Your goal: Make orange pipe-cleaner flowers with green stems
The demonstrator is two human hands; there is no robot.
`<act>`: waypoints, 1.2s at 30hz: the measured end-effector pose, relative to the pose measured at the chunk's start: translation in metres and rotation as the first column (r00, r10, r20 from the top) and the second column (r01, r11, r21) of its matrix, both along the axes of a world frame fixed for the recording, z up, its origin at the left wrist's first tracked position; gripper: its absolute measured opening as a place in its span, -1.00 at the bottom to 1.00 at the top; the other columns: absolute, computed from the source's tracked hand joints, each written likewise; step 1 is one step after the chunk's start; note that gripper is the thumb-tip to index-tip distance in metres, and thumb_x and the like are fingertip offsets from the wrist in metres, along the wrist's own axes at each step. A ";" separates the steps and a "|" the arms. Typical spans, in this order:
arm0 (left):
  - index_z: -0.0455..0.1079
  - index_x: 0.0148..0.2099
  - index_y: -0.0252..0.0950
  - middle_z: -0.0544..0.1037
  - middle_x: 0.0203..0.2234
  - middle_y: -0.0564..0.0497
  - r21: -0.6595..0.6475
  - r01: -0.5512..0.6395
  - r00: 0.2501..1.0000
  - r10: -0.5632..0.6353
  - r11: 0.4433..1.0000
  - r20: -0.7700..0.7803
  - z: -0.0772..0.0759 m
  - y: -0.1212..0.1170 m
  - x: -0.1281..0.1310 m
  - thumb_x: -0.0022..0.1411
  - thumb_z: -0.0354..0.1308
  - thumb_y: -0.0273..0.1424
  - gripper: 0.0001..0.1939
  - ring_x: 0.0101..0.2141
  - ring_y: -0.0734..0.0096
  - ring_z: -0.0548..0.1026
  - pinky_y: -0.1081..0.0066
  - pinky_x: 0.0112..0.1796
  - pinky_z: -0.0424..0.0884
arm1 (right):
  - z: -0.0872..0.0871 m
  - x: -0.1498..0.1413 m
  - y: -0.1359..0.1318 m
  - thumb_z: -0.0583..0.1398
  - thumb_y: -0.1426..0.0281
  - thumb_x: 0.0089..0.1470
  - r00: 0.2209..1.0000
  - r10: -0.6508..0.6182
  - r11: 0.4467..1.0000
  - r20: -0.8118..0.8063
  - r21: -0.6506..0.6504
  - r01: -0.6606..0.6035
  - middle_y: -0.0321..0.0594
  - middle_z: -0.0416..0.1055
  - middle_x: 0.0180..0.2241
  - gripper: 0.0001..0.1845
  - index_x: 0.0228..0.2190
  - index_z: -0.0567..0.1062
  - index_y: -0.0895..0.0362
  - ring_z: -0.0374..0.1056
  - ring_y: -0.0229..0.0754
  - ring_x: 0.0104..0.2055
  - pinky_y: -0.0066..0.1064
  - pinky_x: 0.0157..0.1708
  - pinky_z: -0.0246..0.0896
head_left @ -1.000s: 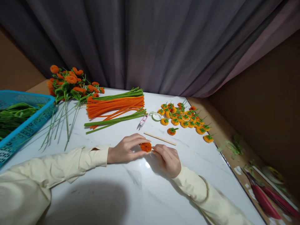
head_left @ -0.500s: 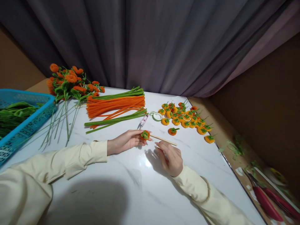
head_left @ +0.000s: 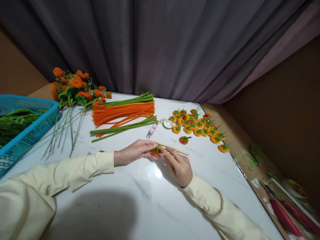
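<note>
My left hand [head_left: 138,151] pinches a small orange flower head [head_left: 156,149] between thumb and fingers, its green base turned up toward me. From the right, my right hand [head_left: 180,166] meets the same flower with its fingertips pressed together at its edge; part of the flower is hidden by the fingers. Just behind both hands a thin wooden stick [head_left: 177,150] lies on the white table. Pink-handled thread snips [head_left: 152,129] rest beyond the left hand, and a roll of green tape [head_left: 167,124] lies a little farther off.
Orange pipe cleaners [head_left: 123,113] and green pipe cleaners [head_left: 125,127] lie in bundles behind the left hand. Finished orange flowers [head_left: 75,84] on stems are piled at back left beside a blue basket [head_left: 45,115]. Several flower heads [head_left: 197,132] spread at right; red-handled pliers [head_left: 285,216] sit beyond the table edge.
The flower has turned from its orange face to its green base in my left hand. My right hand drew away, then came back in to touch it.
</note>
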State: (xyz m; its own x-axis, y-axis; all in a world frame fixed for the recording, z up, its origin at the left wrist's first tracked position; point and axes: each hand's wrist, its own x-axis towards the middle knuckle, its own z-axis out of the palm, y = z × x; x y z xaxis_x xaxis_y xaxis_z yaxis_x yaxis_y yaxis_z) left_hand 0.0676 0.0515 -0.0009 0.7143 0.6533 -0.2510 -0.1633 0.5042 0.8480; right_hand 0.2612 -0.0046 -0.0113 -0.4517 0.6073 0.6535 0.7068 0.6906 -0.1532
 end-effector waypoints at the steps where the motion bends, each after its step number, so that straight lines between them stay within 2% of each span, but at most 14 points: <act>1: 0.43 -0.11 -0.45 0.56 -0.26 -0.17 0.018 0.004 1.000 -0.004 1.000 -0.008 -0.001 -0.001 0.000 0.21 0.14 -0.32 -0.70 -0.30 0.41 0.53 0.37 -0.16 0.41 | 0.000 0.000 0.000 0.05 0.55 0.16 1.000 -0.007 1.000 0.017 -0.006 0.007 -0.03 0.44 -0.21 -0.68 -0.03 0.37 0.24 0.41 -0.18 -0.27 -0.45 -0.40 0.31; 8: 0.43 -0.15 -0.49 0.57 -0.31 -0.19 0.074 -0.029 0.997 0.034 0.997 -0.064 -0.002 -0.004 0.002 0.19 0.16 -0.25 -0.64 -0.29 0.33 0.55 0.32 -0.15 0.42 | -0.002 -0.003 0.002 0.03 0.44 0.22 0.997 -0.050 0.998 0.055 -0.041 0.053 -0.05 0.44 -0.24 -0.71 -0.05 0.38 0.25 0.41 -0.24 -0.33 -0.49 -0.46 0.28; 14: 0.39 -0.02 -0.40 0.55 -0.22 -0.16 0.093 -0.094 0.991 0.103 0.991 -0.089 -0.004 -0.008 0.007 0.14 0.19 -0.24 -0.59 -0.27 0.31 0.55 0.30 -0.18 0.45 | -0.003 -0.004 0.003 0.07 0.40 0.21 0.994 -0.087 0.996 0.060 0.001 0.087 -0.08 0.46 -0.25 -0.76 -0.12 0.41 0.23 0.41 -0.22 -0.33 -0.46 -0.43 0.28; 19: 0.45 -0.12 -0.42 0.57 -0.29 -0.13 0.127 -0.123 0.988 0.134 0.984 -0.083 -0.007 -0.012 0.010 0.10 0.23 -0.23 -0.61 -0.26 0.31 0.53 0.29 -0.16 0.45 | -0.001 -0.006 0.001 0.07 0.43 0.20 0.997 -0.071 0.997 0.017 -0.028 0.071 -0.12 0.47 -0.30 -0.82 -0.23 0.45 0.21 0.40 -0.26 -0.40 -0.47 -0.47 0.25; 25: 0.49 -0.18 -0.44 0.58 -0.32 -0.11 0.119 -0.120 0.989 0.129 0.986 -0.071 -0.009 -0.012 0.008 0.07 0.25 -0.23 -0.63 -0.29 0.36 0.52 0.30 -0.14 0.44 | -0.001 -0.006 -0.001 0.03 0.46 0.22 1.000 -0.018 0.997 0.009 -0.071 0.019 -0.09 0.45 -0.28 -0.78 -0.19 0.44 0.24 0.40 -0.26 -0.38 -0.48 -0.47 0.26; 28: 0.49 -0.18 -0.45 0.58 -0.33 -0.13 0.134 -0.111 0.989 0.122 0.985 -0.077 -0.007 -0.011 0.009 0.08 0.24 -0.22 -0.62 -0.28 0.34 0.53 0.28 -0.13 0.43 | 0.000 -0.006 0.001 -0.01 0.44 0.24 1.000 -0.010 0.993 0.001 -0.116 0.010 -0.10 0.45 -0.28 -0.75 -0.20 0.44 0.23 0.39 -0.30 -0.43 -0.50 -0.50 0.26; 32: 0.40 -0.05 -0.46 0.56 -0.29 -0.15 0.119 -0.112 0.989 0.123 0.986 -0.085 0.000 -0.009 0.011 0.08 0.24 -0.22 -0.53 -0.28 0.31 0.54 0.28 -0.14 0.42 | 0.017 -0.003 -0.003 -0.04 0.39 0.27 0.992 -0.085 0.993 0.098 -0.075 0.092 -0.10 0.47 -0.28 -0.70 -0.14 0.43 0.21 0.42 -0.25 -0.38 -0.48 -0.50 0.27; 34: 0.29 0.04 -0.41 0.55 -0.31 -0.12 0.134 -0.132 0.985 0.145 0.982 -0.091 0.004 -0.009 0.014 0.09 0.23 -0.21 -0.47 -0.34 0.32 0.56 0.31 -0.22 0.45 | 0.031 0.005 -0.014 -0.03 0.38 0.26 0.976 -0.145 0.988 0.165 -0.026 0.151 -0.07 0.47 -0.27 -0.68 -0.09 0.40 0.24 0.43 -0.20 -0.35 -0.45 -0.53 0.27; 36: 0.26 0.02 -0.38 0.55 -0.36 -0.09 0.211 -0.140 0.982 0.164 0.967 -0.098 0.007 -0.012 0.018 0.11 0.21 -0.20 -0.50 -0.42 0.35 0.55 0.36 -0.34 0.45 | 0.045 0.017 -0.035 -0.01 0.42 0.24 0.960 -0.206 0.978 0.191 -0.001 0.211 -0.03 0.46 -0.23 -0.68 -0.05 0.38 0.26 0.43 -0.17 -0.31 -0.44 -0.52 0.27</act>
